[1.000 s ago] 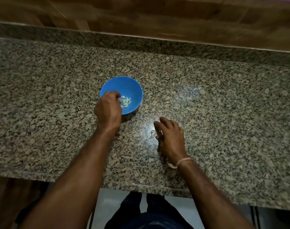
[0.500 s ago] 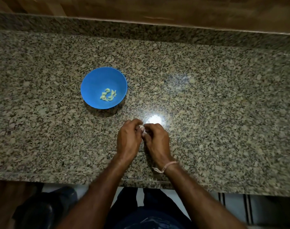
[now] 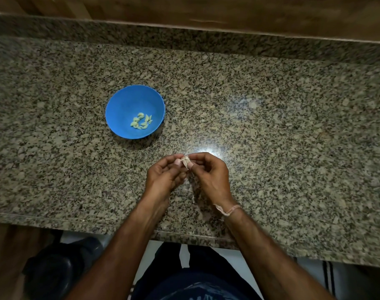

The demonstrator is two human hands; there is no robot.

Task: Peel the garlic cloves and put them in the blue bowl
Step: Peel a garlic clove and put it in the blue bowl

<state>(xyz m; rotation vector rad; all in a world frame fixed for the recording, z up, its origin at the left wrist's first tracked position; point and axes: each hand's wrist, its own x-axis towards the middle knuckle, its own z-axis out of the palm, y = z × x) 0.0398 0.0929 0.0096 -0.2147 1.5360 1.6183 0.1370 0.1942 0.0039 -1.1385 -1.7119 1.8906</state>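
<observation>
Garlic clove (image 3: 185, 161) pinched by both hands' fingers (image 3: 177, 162); peeled cloves (image 3: 141, 121) inside blue bowl (image 3: 124, 105).

A speckled granite table (image 3: 271, 126) fills most of the frame, with a raised granite lip (image 3: 184, 37) along its far edge. Above it, across the top, runs a brown wooden wall (image 3: 228, 9). A bright glare of light (image 3: 204, 147) sits mid-frame. Pale floor (image 3: 245, 265) shows at bottom centre.
</observation>
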